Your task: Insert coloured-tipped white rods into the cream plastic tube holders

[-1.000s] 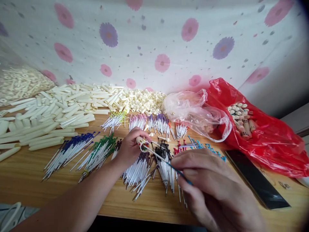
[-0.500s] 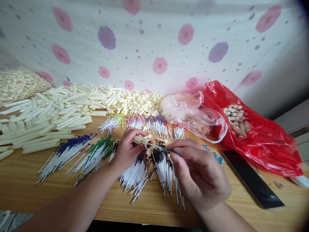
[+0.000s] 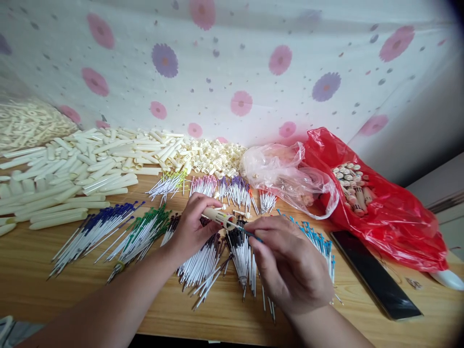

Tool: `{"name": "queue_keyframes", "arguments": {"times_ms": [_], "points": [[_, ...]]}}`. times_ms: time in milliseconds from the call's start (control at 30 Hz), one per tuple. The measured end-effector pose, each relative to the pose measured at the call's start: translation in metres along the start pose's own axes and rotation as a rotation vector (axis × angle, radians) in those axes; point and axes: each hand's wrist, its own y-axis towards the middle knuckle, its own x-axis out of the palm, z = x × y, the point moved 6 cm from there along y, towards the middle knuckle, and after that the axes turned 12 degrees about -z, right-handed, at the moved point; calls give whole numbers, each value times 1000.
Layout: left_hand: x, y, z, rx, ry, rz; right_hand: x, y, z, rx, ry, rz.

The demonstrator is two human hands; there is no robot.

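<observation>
My left hand [image 3: 194, 220] is closed around a cream slotted pen barrel [image 3: 214, 215], its open end turned right; bits of colour show inside it. Between the thumb and fingers of my right hand [image 3: 290, 261] is a pen refill [image 3: 250, 234] with a blue end piece. The refill's white tube reaches into the mouth of the barrel, and how deep it goes is hidden. Under the hands lie black-ended refills [image 3: 242, 256] and dark brown-ended refills [image 3: 203, 258]. Blue-ended refills [image 3: 315, 236] lie partly behind my right hand.
Cream barrels [image 3: 72, 179] and short slotted parts [image 3: 213, 157] are heaped at the back left. Green-ended refills [image 3: 145, 232] and dark blue-ended refills [image 3: 97, 227] lie left. A clear bag [image 3: 279, 169], red bag [image 3: 402, 227] and black phone-like slab [image 3: 377, 275] are right.
My right hand has moved left and a little down, bringing the refill further into the barrel. The barrel has shifted slightly right, and more of the blue-ended refills now shows.
</observation>
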Motion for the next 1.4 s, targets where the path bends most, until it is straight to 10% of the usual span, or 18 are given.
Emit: {"name": "queue_keyframes", "arguments": {"times_ms": [1400], "points": [[-18,-6,4,10,318,179,31,-9,61,394,177,-166]]}}
